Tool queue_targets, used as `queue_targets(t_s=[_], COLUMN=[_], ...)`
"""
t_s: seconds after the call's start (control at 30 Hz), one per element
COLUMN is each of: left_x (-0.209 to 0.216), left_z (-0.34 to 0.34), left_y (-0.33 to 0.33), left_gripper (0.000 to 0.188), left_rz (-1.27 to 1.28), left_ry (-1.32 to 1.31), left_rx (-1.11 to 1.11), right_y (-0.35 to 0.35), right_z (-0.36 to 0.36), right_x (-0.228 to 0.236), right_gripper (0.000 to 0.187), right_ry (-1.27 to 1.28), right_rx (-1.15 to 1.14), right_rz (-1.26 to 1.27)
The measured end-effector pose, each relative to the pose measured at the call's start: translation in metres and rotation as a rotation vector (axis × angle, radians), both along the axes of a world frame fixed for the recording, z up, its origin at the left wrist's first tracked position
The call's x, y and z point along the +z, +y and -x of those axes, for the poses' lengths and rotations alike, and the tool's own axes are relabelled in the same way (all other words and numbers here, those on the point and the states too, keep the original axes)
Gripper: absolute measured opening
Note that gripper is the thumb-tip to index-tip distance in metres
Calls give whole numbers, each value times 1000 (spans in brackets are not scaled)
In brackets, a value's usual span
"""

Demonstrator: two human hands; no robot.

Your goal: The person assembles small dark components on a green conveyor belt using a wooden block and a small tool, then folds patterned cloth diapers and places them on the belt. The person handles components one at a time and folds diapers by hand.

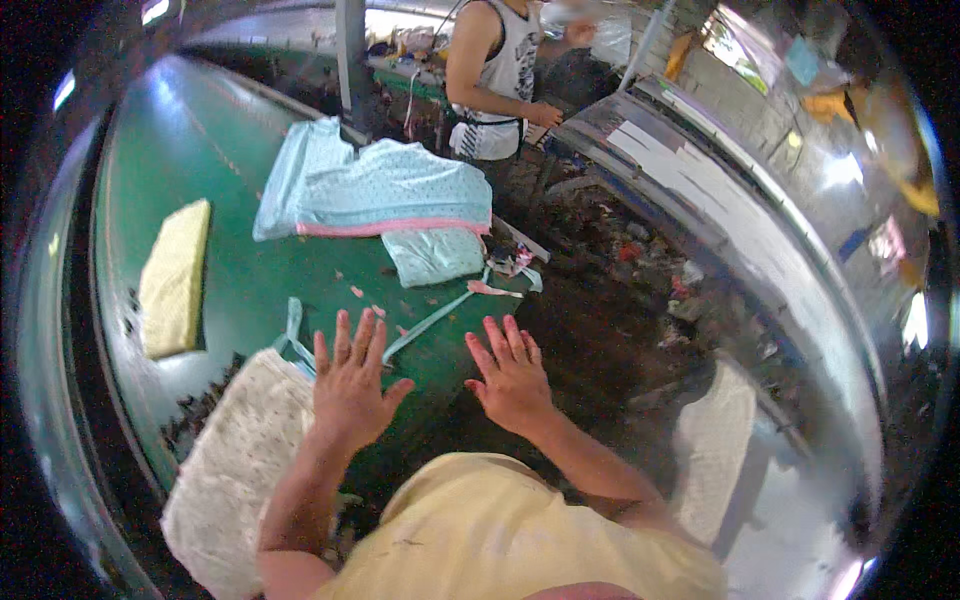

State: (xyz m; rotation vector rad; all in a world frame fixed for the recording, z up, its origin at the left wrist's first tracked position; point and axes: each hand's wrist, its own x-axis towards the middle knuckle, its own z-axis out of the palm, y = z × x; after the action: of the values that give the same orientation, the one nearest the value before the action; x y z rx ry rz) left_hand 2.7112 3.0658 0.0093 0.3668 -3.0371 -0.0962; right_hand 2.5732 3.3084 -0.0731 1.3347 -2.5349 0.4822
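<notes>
My left hand [354, 378] is spread flat over the near part of the green table, fingers apart and nothing in it. Beside its wrist lies a cream cloth with small speckles [240, 450]. My right hand [513, 375] is also open and empty, held out past the table's near right edge. Between the two hands a thin light-blue fabric strip [430, 327] runs across the green surface. Farther off, a light-blue dotted garment with a pink band [390, 190] is spread out, and a smaller light-blue dotted piece [435, 256] sticks out below it.
A folded yellow cloth [175, 280] lies on the green table [235, 300] at left. Pink and blue scraps [495, 288] are at its right edge. Another person [490, 80] stands beyond. Debris [640, 260] litters the floor; a long bench [700, 170] and white cloth [715, 450] are right.
</notes>
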Motion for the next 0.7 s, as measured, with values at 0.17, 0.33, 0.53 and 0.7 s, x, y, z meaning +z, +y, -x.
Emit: queue_targets(t_s=[0.17,0.33,0.53,0.7], left_x=[-25,-22,-42,-63], left_z=[25,95,216,293], left_y=[17,114,267,367], left_gripper=[86,82,87,85], left_rz=[-177,-198,-562,-1271], left_ry=[156,-123,-563,-364], left_rx=[-200,-678,-915,-1264], right_y=[10,-22,-11,37], right_z=[23,42,95,170], right_x=[-44,-138,-70,-63], right_gripper=[80,64,53,52], right_ry=[-161,-566,-13,-57], right_rx=[268,684,854,792], right_rz=[-153,391,-293,-251])
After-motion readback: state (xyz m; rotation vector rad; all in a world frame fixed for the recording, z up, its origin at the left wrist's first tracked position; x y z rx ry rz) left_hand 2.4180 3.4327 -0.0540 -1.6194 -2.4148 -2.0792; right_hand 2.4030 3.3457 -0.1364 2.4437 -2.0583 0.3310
